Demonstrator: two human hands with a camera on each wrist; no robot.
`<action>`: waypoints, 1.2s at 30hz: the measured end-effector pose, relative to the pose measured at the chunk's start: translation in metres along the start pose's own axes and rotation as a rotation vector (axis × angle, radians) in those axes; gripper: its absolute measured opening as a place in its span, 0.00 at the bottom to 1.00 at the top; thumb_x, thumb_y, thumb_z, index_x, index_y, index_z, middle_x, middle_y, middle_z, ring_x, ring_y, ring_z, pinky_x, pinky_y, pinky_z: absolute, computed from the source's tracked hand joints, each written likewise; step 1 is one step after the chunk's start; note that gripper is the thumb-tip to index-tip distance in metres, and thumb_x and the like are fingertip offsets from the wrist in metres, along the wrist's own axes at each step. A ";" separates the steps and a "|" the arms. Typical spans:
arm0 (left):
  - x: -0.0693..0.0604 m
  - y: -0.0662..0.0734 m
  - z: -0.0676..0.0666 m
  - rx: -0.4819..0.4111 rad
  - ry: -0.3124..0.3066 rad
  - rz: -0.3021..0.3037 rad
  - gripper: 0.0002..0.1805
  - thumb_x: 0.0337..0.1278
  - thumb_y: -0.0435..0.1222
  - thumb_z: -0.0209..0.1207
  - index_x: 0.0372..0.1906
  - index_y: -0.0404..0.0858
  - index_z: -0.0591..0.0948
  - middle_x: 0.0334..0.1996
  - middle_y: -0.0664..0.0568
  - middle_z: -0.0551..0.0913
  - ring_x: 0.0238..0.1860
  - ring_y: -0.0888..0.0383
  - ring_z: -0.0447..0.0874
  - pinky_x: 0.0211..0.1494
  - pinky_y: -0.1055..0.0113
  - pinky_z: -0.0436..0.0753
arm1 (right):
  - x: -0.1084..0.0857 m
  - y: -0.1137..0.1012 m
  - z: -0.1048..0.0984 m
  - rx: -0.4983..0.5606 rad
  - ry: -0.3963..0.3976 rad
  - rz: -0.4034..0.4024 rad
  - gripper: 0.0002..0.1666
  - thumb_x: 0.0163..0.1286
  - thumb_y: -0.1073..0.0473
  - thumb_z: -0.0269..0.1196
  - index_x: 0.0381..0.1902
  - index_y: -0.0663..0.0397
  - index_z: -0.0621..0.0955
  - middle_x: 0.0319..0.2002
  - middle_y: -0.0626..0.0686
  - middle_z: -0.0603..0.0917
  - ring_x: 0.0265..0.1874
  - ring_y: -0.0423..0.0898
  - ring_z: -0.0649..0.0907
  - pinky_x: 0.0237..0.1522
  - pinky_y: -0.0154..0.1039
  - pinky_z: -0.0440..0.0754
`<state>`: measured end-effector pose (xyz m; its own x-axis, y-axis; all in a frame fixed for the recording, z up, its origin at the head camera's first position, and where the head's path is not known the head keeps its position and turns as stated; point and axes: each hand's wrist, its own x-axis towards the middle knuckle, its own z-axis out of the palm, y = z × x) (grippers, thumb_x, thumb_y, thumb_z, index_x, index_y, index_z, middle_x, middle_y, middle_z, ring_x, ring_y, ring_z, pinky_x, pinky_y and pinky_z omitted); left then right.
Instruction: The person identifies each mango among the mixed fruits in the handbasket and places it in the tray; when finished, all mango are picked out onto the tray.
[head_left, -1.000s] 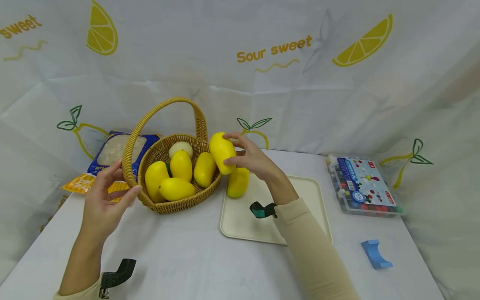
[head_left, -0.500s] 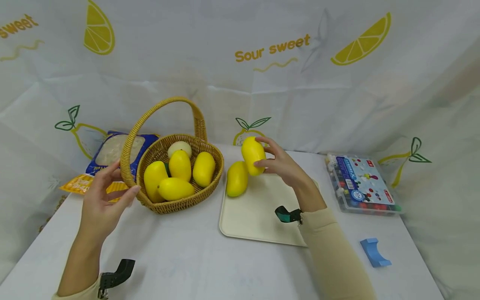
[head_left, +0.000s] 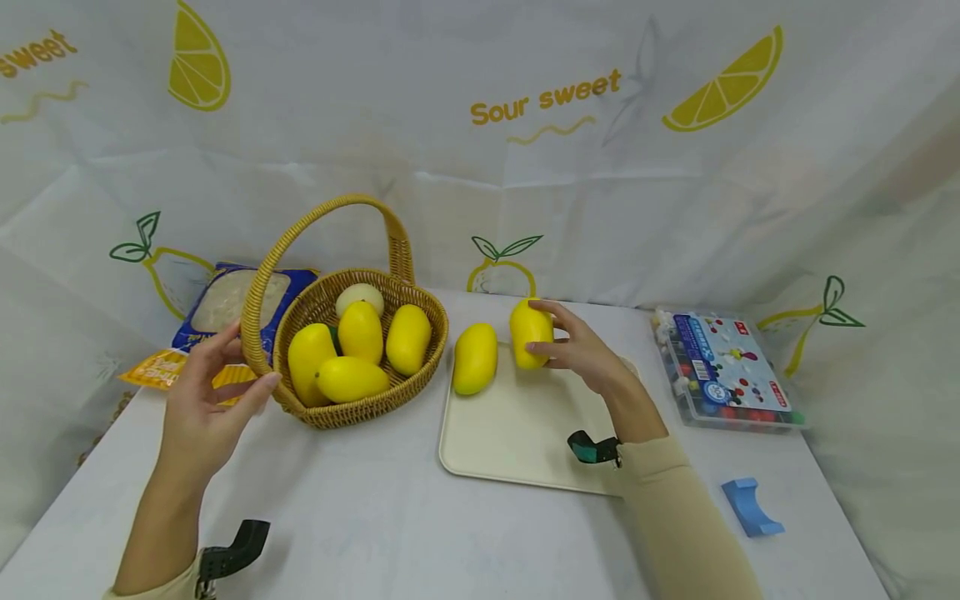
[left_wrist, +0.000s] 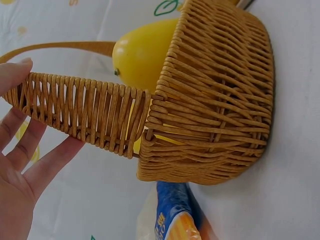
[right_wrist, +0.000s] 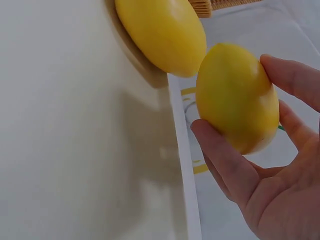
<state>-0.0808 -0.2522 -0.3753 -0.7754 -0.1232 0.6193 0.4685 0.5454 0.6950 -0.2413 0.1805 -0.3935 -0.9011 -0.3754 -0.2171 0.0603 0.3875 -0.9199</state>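
My right hand [head_left: 581, 346] grips a yellow mango [head_left: 531, 333] between thumb and fingers, over the far part of a cream tray [head_left: 510, 433]. In the right wrist view this mango [right_wrist: 237, 100] appears just above the tray's edge. A second mango [head_left: 475, 358] lies on the tray's far left corner. With thumb and fingers, my left hand [head_left: 206, 408] holds the handle [left_wrist: 85, 110] of a wicker basket [head_left: 360, 412] on its near left side. Several mangoes [head_left: 352, 379] and a pale round fruit [head_left: 360, 297] lie in the basket.
Behind the basket's left side lie a blue bag [head_left: 240, 304] and an orange packet [head_left: 161, 367]. A clear case of coloured pieces [head_left: 727, 371] stands right of the tray. Nearer on the table sits a blue curved block [head_left: 752, 507]. A printed curtain [head_left: 420, 208] hangs behind.
My right hand has carried the mango from the basket's right rim rightward past the other mango, then lowered it over the tray. The left hand stays on the basket handle.
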 end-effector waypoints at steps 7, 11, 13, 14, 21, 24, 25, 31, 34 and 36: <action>0.000 -0.001 0.000 -0.010 -0.001 0.008 0.42 0.47 0.13 0.65 0.72 0.32 0.69 0.51 0.75 0.77 0.51 0.73 0.78 0.45 0.88 0.81 | -0.001 0.009 0.006 0.012 -0.019 0.042 0.42 0.71 0.58 0.65 0.79 0.38 0.62 0.78 0.65 0.55 0.64 0.62 0.77 0.61 0.51 0.86; -0.001 -0.002 0.001 -0.013 -0.003 0.013 0.42 0.47 0.13 0.65 0.72 0.31 0.69 0.51 0.75 0.77 0.52 0.73 0.78 0.45 0.88 0.81 | -0.002 0.013 0.010 0.022 -0.035 0.068 0.43 0.70 0.60 0.63 0.79 0.38 0.62 0.81 0.64 0.48 0.74 0.64 0.68 0.64 0.55 0.84; -0.001 -0.002 0.001 -0.012 -0.002 0.015 0.42 0.47 0.13 0.65 0.72 0.31 0.69 0.51 0.75 0.77 0.52 0.73 0.78 0.45 0.88 0.81 | -0.002 0.014 0.012 0.023 -0.045 0.072 0.43 0.70 0.61 0.62 0.79 0.38 0.61 0.81 0.64 0.48 0.75 0.64 0.66 0.65 0.56 0.83; -0.001 -0.002 0.000 -0.012 -0.001 0.016 0.42 0.47 0.13 0.65 0.72 0.31 0.69 0.51 0.75 0.77 0.52 0.74 0.78 0.45 0.88 0.81 | -0.002 0.014 0.013 0.024 -0.050 0.075 0.43 0.70 0.61 0.62 0.79 0.39 0.62 0.81 0.64 0.49 0.74 0.64 0.66 0.65 0.56 0.83; -0.001 -0.003 0.000 -0.014 0.002 0.020 0.42 0.47 0.14 0.66 0.71 0.31 0.69 0.52 0.75 0.78 0.52 0.74 0.79 0.46 0.88 0.81 | -0.002 0.017 0.017 0.000 -0.061 0.089 0.43 0.70 0.60 0.65 0.79 0.39 0.62 0.76 0.65 0.58 0.64 0.59 0.75 0.62 0.51 0.86; -0.001 -0.003 0.000 -0.013 0.002 0.022 0.41 0.48 0.14 0.66 0.71 0.30 0.69 0.52 0.75 0.78 0.52 0.74 0.78 0.46 0.89 0.81 | -0.002 0.018 0.018 -0.003 -0.065 0.086 0.44 0.69 0.61 0.66 0.79 0.39 0.63 0.76 0.66 0.59 0.62 0.59 0.77 0.60 0.50 0.87; 0.000 -0.002 0.000 -0.013 0.002 0.022 0.41 0.48 0.14 0.66 0.71 0.30 0.69 0.52 0.75 0.78 0.52 0.74 0.78 0.46 0.89 0.81 | -0.001 0.019 0.018 -0.003 -0.066 0.085 0.44 0.69 0.61 0.67 0.79 0.39 0.63 0.76 0.65 0.59 0.62 0.58 0.77 0.60 0.49 0.87; 0.000 -0.002 0.000 -0.010 -0.001 0.023 0.41 0.48 0.14 0.65 0.71 0.31 0.69 0.52 0.75 0.78 0.52 0.74 0.78 0.45 0.88 0.81 | -0.001 0.021 0.017 -0.005 -0.072 0.075 0.44 0.68 0.62 0.68 0.78 0.39 0.64 0.76 0.63 0.59 0.60 0.57 0.80 0.57 0.45 0.88; 0.000 -0.002 0.000 -0.011 -0.003 0.022 0.41 0.48 0.14 0.65 0.71 0.31 0.69 0.52 0.75 0.78 0.52 0.74 0.78 0.45 0.88 0.81 | -0.002 0.020 0.016 -0.006 -0.088 0.057 0.44 0.68 0.63 0.68 0.78 0.40 0.65 0.76 0.62 0.60 0.60 0.57 0.80 0.57 0.45 0.88; 0.000 -0.002 0.000 -0.012 -0.002 0.022 0.42 0.47 0.13 0.65 0.71 0.30 0.69 0.52 0.75 0.78 0.52 0.74 0.78 0.45 0.89 0.81 | -0.003 0.020 0.017 -0.005 -0.100 0.046 0.44 0.69 0.63 0.68 0.79 0.41 0.64 0.77 0.62 0.60 0.60 0.57 0.80 0.57 0.44 0.88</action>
<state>-0.0820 -0.2534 -0.3769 -0.7658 -0.1101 0.6336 0.4900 0.5382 0.6858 -0.2298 0.1753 -0.4162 -0.8503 -0.4389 -0.2903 0.0980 0.4099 -0.9068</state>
